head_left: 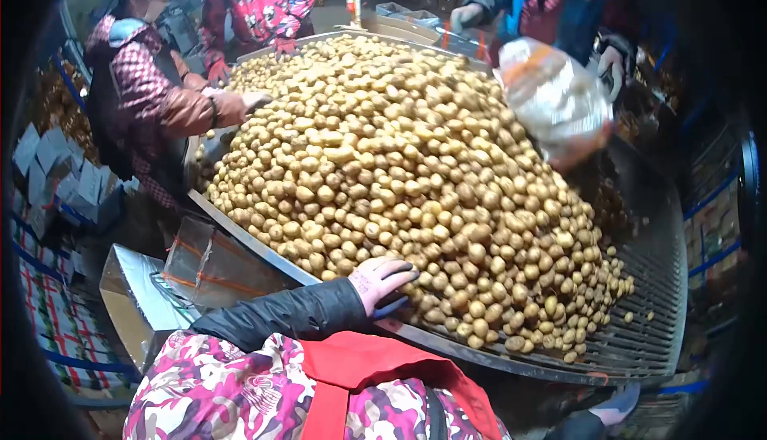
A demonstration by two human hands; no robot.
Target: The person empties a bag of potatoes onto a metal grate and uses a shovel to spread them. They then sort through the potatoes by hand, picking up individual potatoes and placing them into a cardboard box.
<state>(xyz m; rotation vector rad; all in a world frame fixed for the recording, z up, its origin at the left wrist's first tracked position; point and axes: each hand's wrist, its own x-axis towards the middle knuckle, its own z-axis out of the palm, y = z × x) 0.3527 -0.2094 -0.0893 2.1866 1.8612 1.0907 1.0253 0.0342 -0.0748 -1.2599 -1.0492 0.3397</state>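
A large heap of small, round, tan potatoes (399,168) covers a metal-rimmed slatted table (655,280). My left hand (382,284), in a pink glove with dark blue fingertips, lies on the near edge of the heap, just inside the rim. Its fingers are spread over the potatoes and touch them; I see none gripped. Low at the right, my right hand (617,406), also gloved, is outside the table's near edge, away from the potatoes. Its fingers look stretched out, and it appears to hold nothing.
Across the heap, one person (152,97) reaches into the potatoes, and another (256,9) stands behind. At the far right, a co-worker's gloved hands are near a blurred, partly clear plastic bag (551,97). Cardboard boxes (136,296) stand at the near left.
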